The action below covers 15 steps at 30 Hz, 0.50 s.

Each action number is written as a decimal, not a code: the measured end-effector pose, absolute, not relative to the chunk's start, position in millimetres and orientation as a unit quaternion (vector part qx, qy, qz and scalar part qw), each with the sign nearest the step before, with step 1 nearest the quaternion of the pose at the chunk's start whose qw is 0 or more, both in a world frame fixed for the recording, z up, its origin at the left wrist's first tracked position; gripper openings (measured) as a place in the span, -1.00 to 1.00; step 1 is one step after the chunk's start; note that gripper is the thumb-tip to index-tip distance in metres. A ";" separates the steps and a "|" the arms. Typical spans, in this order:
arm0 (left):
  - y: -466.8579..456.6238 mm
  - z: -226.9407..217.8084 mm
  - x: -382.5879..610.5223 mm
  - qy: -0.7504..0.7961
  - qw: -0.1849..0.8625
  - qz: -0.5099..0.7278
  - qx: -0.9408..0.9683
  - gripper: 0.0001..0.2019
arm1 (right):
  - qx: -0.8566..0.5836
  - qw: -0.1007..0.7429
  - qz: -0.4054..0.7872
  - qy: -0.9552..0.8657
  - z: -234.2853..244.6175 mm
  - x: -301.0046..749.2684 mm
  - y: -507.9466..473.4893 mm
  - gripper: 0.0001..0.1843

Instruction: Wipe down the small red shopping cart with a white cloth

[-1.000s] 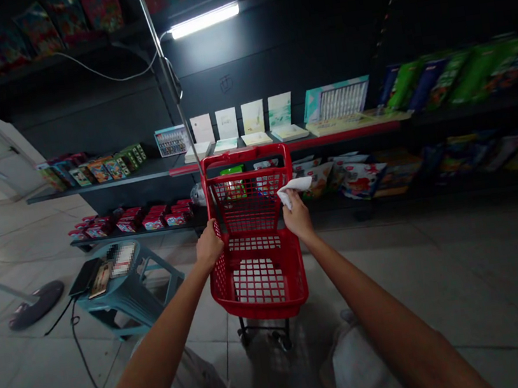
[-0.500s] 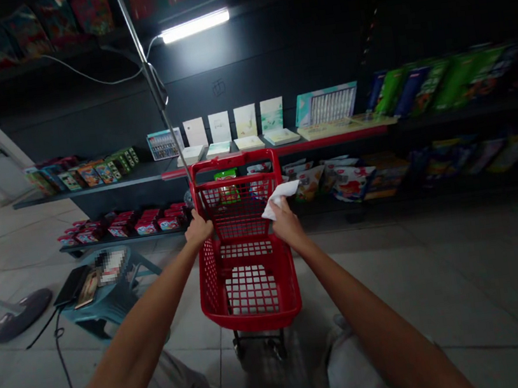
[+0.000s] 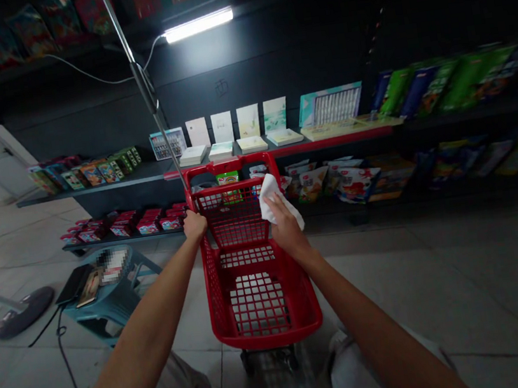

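My left hand [image 3: 194, 224] is clenched on the left top rim of the red cart [image 3: 269, 337], which stands between and below both hands. My right hand [image 3: 285, 225] grasps a white cloth [image 3: 273, 195], pressing it against the right rim. Beyond my hands runs a stocked shelf [image 3: 338, 139].

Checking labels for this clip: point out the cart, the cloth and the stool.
cart [image 3: 212, 284]: head view, left mesh wall.
cloth [image 3: 269, 190]: head view, fold above the fingers.
stool [image 3: 112, 299]: head view, front edge of seat.
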<state>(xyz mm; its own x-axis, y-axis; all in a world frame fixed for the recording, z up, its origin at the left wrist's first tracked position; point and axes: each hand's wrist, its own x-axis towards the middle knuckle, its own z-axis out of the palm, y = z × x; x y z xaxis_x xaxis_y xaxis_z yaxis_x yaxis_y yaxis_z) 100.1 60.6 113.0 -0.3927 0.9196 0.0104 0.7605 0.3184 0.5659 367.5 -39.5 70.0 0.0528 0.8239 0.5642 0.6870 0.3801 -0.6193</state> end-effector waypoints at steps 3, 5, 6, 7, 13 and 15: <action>52.6 114.3 105.0 0.800 0.150 0.252 0.524 -0.66 | -0.540 0.514 0.207 -0.633 58.6 357.2 -28.1 -0.40; 49.9 115.0 107.6 0.800 0.147 0.251 0.525 -0.65 | -0.539 0.540 0.321 -0.561 48.6 353.5 -16.6 -0.54; 49.1 115.2 108.5 0.800 0.146 0.250 0.525 -0.65 | -0.539 0.558 0.366 -0.514 44.7 352.3 -10.3 -0.56; 48.4 115.5 109.2 0.800 0.146 0.248 0.526 -0.65 | -0.539 0.578 0.398 -0.465 42.2 351.3 -3.7 -0.52; 42.7 115.3 113.9 0.805 0.140 0.234 0.527 -0.65 | -0.608 0.630 0.367 -0.314 62.0 332.3 37.1 -0.21; 39.1 113.8 116.2 0.802 0.130 0.226 0.538 -0.65 | -0.639 0.647 0.271 -0.317 72.5 320.2 50.2 -0.21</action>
<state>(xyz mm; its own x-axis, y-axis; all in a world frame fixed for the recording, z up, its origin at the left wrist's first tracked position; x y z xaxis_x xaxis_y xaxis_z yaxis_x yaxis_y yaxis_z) 116.2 39.1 113.8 -0.3884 0.9208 0.0351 0.8036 0.3199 0.5019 320.2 50.2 72.5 0.6525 0.7552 0.0631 0.0538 0.0369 -0.9979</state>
